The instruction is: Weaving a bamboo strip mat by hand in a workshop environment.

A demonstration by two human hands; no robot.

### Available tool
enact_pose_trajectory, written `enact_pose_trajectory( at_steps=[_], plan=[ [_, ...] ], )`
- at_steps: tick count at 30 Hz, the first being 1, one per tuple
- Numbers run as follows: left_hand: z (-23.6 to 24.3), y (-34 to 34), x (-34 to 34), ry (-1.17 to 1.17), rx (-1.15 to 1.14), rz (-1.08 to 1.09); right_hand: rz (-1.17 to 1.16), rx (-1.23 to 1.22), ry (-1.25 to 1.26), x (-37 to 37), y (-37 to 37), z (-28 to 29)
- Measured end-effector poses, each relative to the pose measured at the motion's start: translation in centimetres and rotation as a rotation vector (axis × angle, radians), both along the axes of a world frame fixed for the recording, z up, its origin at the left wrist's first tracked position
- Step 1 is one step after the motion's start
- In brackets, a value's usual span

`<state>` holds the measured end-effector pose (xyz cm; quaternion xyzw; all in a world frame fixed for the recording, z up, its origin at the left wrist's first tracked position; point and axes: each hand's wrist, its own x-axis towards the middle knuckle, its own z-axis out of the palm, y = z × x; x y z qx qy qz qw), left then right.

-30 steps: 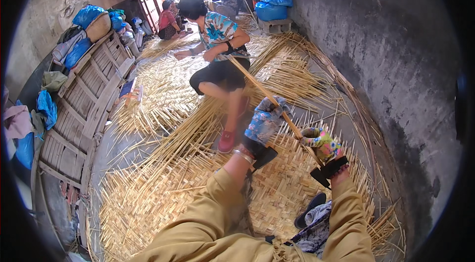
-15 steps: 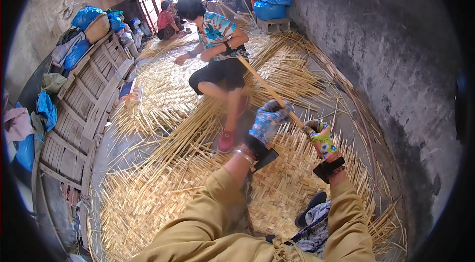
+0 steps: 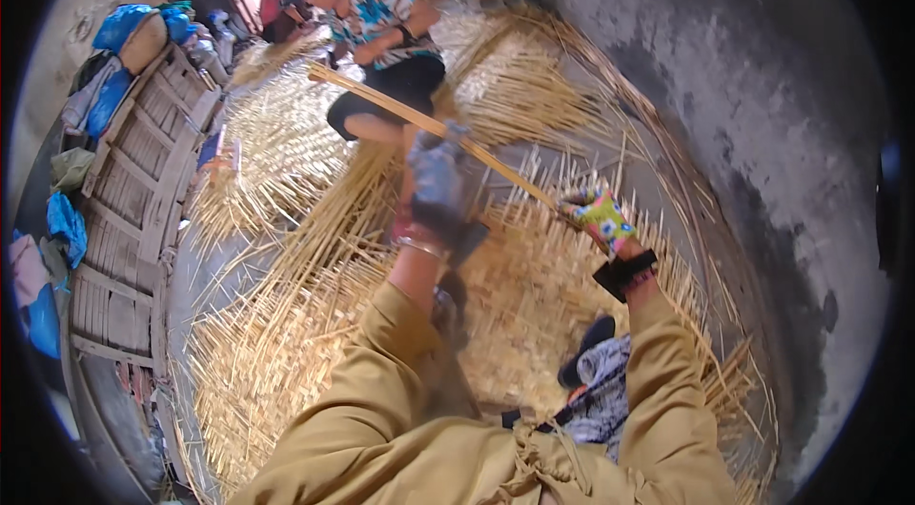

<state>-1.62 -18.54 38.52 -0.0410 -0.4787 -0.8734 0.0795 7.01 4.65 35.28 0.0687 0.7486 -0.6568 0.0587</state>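
Note:
A long, pale reed strip (image 3: 496, 165) slants across in front of me, its far end up near the co-worker. My right hand (image 3: 599, 216), in a yellow-green flowered glove, is closed around the strip's near end. Farther along it, my left hand (image 3: 437, 171) in a blue flowered glove grips the strip, its fingers smeared by motion. Both wrists wear dark bands. Beneath my arms spreads a woven reed mat (image 3: 519, 314) with loose strip ends sticking out along its edges. Whether the strip is one piece or several together, I cannot tell.
A co-worker (image 3: 386, 38) crouches just ahead, near more woven matting (image 3: 281, 138). Another person (image 3: 278, 10) squats by the bright doorway. A slatted wooden frame (image 3: 124, 191) with bags lies along the left wall. The grey wall (image 3: 724, 95) bounds the right; reed bundles (image 3: 534, 76) lie beside it.
The strip's far end has swung left, away from the co-worker's arm. My left hand has moved left and up along with it; my right hand has shifted slightly up and left. The co-worker leans differently.

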Motion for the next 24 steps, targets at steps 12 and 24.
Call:
enact_pose_trajectory(
  at_steps=[12, 24],
  plan=[
    [0.2, 0.8, 0.0, -0.185, -0.104, -0.032, -0.141, 1.138, 0.779, 1.6, -0.9, 1.2],
    [0.1, 2.4, 0.8, 0.109, -0.150, -0.286, -0.062, 0.231, 0.328, 0.1, -0.4, 1.6]
  ],
)
